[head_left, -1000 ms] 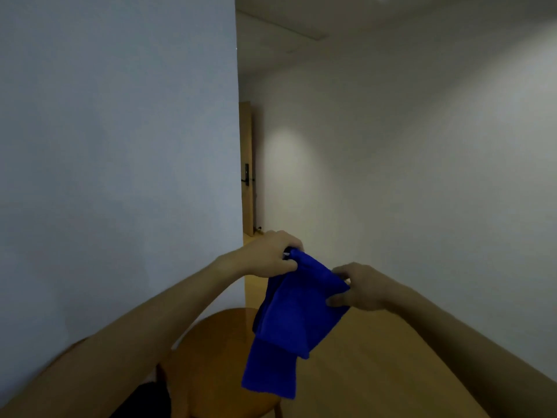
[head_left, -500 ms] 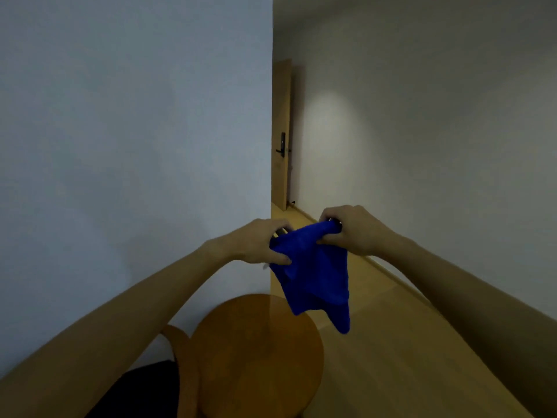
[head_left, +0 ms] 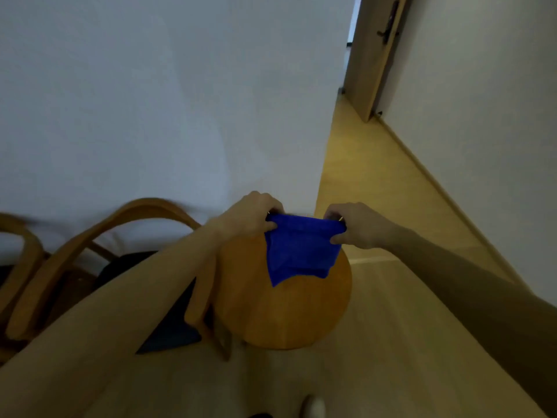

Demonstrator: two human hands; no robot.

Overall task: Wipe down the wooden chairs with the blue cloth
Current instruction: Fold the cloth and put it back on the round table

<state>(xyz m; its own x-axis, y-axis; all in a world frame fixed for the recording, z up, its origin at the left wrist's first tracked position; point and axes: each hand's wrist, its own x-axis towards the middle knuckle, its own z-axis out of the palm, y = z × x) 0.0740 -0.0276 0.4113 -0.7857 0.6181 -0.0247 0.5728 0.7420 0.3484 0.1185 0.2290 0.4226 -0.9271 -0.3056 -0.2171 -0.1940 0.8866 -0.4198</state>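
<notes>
Currently prep: left hand [head_left: 251, 217] and right hand [head_left: 357, 224] each pinch a top corner of the blue cloth [head_left: 301, 247], held stretched above the round wooden seat [head_left: 283, 312]. No wiping yet, I'd say. Next: lower cloth onto that seat, press flat.

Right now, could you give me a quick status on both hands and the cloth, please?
Left hand and right hand each grip a top corner of blue cloth. Cloth hangs above round wooden seat, not wiping yet. Nothing in the way.
</notes>
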